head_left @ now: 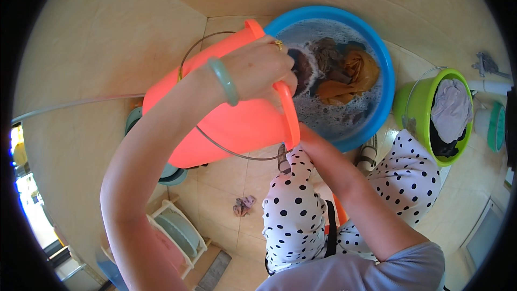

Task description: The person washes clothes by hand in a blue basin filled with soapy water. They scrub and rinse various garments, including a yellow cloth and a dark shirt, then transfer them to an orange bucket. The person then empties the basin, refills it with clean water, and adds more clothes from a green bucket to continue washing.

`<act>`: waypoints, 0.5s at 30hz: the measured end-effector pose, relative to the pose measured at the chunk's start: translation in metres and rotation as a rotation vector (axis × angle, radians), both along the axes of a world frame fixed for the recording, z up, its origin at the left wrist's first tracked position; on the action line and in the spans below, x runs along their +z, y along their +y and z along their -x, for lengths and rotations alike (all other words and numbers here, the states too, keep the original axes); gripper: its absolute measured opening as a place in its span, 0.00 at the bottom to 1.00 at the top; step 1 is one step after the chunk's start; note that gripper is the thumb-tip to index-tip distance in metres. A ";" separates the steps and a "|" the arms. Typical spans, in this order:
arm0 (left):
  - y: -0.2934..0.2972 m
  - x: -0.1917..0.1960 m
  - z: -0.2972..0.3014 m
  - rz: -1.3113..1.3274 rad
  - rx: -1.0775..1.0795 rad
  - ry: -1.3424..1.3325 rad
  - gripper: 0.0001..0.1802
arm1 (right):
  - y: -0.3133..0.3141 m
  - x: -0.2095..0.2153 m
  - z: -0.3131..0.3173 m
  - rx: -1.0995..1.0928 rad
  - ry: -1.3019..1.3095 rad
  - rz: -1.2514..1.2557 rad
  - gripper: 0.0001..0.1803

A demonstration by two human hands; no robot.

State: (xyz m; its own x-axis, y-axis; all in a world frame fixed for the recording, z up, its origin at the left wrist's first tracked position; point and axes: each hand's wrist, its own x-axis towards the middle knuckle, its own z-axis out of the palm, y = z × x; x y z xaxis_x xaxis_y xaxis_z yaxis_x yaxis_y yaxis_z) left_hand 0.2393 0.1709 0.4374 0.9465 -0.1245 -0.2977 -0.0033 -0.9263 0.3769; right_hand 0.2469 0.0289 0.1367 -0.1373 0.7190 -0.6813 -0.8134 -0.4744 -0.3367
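A large orange-red bucket is tipped on its side, its mouth facing a round blue tub. My left hand, below a pale green bangle, is closed round the upper part of the bucket's rim. My right forearm reaches to the lower side of the rim, where the bucket hides the hand and its fingers. In the tub's sudsy water lie a mustard-brown cloth and a grey-brown cloth. Foam rings a dark patch of water close to the bucket's mouth.
A lime green bucket with pale and black cloths stands right of the tub. A crumpled cloth lies on the tiled floor. At lower left is a cream rack holding basins. A metal rod runs along the left wall.
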 end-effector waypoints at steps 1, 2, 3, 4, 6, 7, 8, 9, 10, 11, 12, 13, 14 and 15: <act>0.000 0.000 -0.006 0.027 0.010 0.017 0.14 | -0.001 0.004 0.000 -0.026 0.069 -0.015 0.18; 0.001 -0.004 -0.012 0.035 0.019 0.033 0.13 | -0.003 0.007 -0.002 -0.043 0.130 -0.025 0.18; 0.003 -0.008 -0.017 0.042 0.029 0.050 0.12 | -0.005 0.010 -0.003 -0.062 0.195 -0.037 0.18; 0.004 -0.009 -0.022 0.049 0.040 0.065 0.12 | -0.005 0.015 -0.005 -0.079 0.247 -0.048 0.18; 0.005 -0.010 -0.025 0.043 0.048 0.104 0.10 | -0.008 0.025 -0.004 -0.099 0.331 -0.062 0.17; 0.006 -0.009 -0.028 0.041 0.043 0.119 0.10 | -0.008 0.028 -0.007 -0.112 0.349 -0.067 0.17; 0.007 -0.007 -0.025 0.043 0.048 0.107 0.10 | -0.007 0.030 -0.006 -0.117 0.349 -0.064 0.17; 0.008 -0.005 -0.018 0.045 0.055 0.096 0.10 | -0.005 0.030 -0.005 -0.115 0.326 -0.057 0.17; 0.010 -0.002 -0.011 0.043 0.057 0.084 0.11 | -0.002 0.029 -0.005 -0.109 0.289 -0.053 0.17; 0.014 0.003 0.000 0.025 0.077 0.030 0.11 | 0.002 0.020 -0.004 -0.096 0.229 -0.051 0.17; 0.021 0.007 0.017 0.007 0.099 -0.023 0.12 | 0.008 0.010 -0.006 -0.069 0.149 -0.055 0.16; 0.025 0.014 0.036 -0.017 0.122 -0.076 0.13 | 0.012 -0.003 -0.008 -0.043 0.068 -0.060 0.16; 0.028 0.024 0.053 -0.062 0.157 -0.070 0.14 | 0.019 -0.015 -0.015 -0.022 -0.017 -0.066 0.15; 0.029 0.033 0.084 -0.105 0.215 -0.047 0.15 | 0.029 -0.008 -0.014 0.036 -0.167 -0.082 0.16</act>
State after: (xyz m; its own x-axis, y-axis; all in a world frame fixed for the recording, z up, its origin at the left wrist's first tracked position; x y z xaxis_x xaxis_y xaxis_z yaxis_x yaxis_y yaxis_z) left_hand 0.1553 0.1997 0.4703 0.9609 0.1108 -0.2538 0.1832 -0.9417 0.2822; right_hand 0.2610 0.0575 0.1283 -0.0535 0.7695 -0.6363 -0.7260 -0.4675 -0.5044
